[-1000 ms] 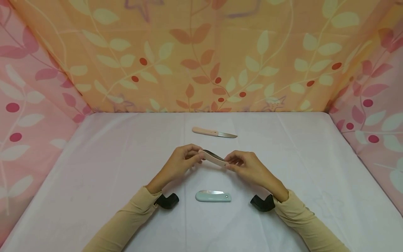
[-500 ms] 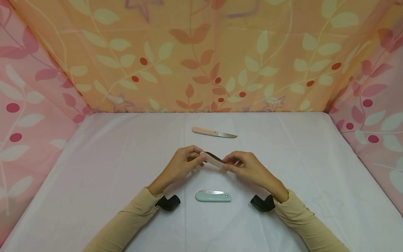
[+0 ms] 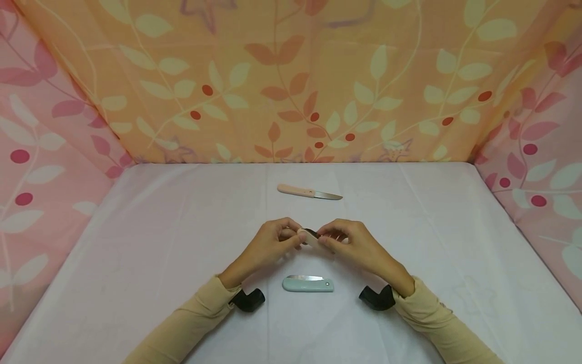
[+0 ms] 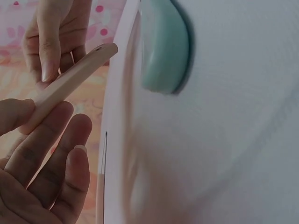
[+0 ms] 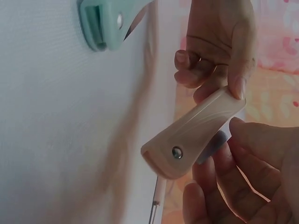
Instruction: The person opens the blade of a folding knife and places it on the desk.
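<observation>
The left hand [image 3: 268, 246] hovers over the white tablecloth [image 3: 136, 263] just left of centre, fingers curled, thumb and fingertips pinching the left end of a pink folding knife [image 3: 311, 238]. The left wrist camera shows that end wedged between the thumb and the bent fingers [image 4: 51, 140], handle [image 4: 65, 86] slanting away toward the other hand.

The knife is held above the cloth between the two hands, long axis running left to right and dipping slightly toward the right. Its dark blade is nearly folded into the handle, with only a sliver showing along the top. From the right wrist view, the pivot rivet [image 5: 177, 151] sits at the broad end.

The right hand [image 3: 359, 247] mirrors the left, fingers curled round the right end of the handle. Neither hand is nearer than the other; both have it.

Straight toward the person lies a mint-green folding knife [image 3: 307, 283], closed, lying crosswise. Beyond the hands, well apart, an opened pink knife [image 3: 309, 192] lies crosswise too, blade pointing right. Open cloth spreads wide on either flank, as far as the leaf-patterned fabric walls [image 3: 291, 81].
</observation>
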